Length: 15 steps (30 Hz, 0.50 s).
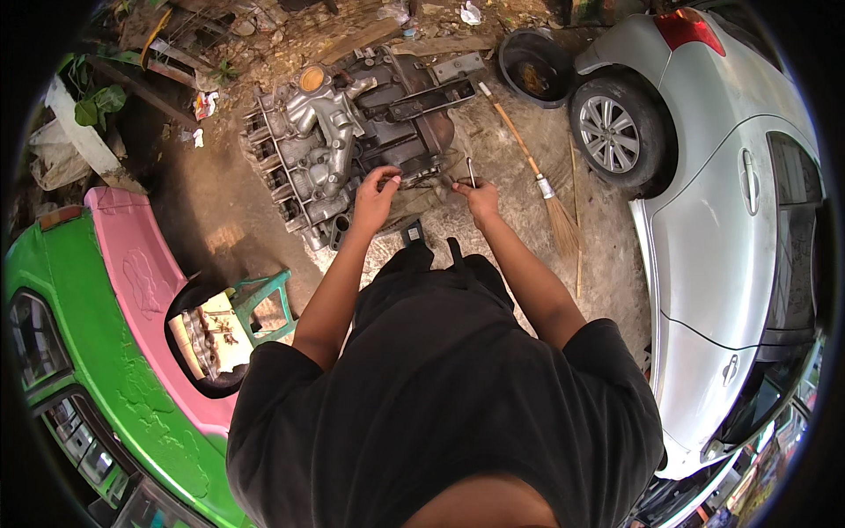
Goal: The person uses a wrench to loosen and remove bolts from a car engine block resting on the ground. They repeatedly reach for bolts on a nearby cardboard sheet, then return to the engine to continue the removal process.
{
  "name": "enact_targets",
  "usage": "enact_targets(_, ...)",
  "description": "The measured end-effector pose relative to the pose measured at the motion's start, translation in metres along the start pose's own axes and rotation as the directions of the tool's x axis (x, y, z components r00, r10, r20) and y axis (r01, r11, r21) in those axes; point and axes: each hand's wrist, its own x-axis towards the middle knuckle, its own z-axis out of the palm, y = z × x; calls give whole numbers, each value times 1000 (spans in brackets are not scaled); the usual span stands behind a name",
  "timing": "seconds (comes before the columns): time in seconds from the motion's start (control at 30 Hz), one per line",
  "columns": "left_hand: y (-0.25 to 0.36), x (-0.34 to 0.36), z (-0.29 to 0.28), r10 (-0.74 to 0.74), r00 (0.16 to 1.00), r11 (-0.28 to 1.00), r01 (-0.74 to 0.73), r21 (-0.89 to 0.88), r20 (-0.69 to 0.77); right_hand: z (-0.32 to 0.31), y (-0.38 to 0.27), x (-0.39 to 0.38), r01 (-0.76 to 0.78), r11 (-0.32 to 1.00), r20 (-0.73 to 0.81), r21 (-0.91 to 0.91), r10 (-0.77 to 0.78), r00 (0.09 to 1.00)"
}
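Observation:
A large engine (326, 141) with silvery aluminium castings and darker metal parts lies on the ground ahead of me. My left hand (378, 195) is at its near edge, fingers curved and apart; whether the fingertips touch it is unclear. Right of it, my right hand (480, 198) grips a slim metal tool (470, 170), perhaps a wrench, held nearly upright beside the engine's right end. A small dark box-shaped object (413, 232) sits just below the engine.
A straw broom (554, 211) lies to the right. Beyond are a black basin (537, 53) and silver car (713, 246). A green-and-pink vehicle (79, 308), green plastic stool (277, 290) and tray-like container (176, 330) stand left. Debris and planks (361, 35) lie behind the engine.

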Motion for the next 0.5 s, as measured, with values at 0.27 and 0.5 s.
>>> enact_targets(0.27, -9, -4, -1, -44, 994, 998, 48, 46, -96, 10, 17, 27, -46, 999, 105, 24, 43, 994)
enact_targets(0.5, -9, -48, 0, -54, 961, 986, 94, 135, -270, 24, 34, 43, -56, 997, 217, 57, 42, 975)
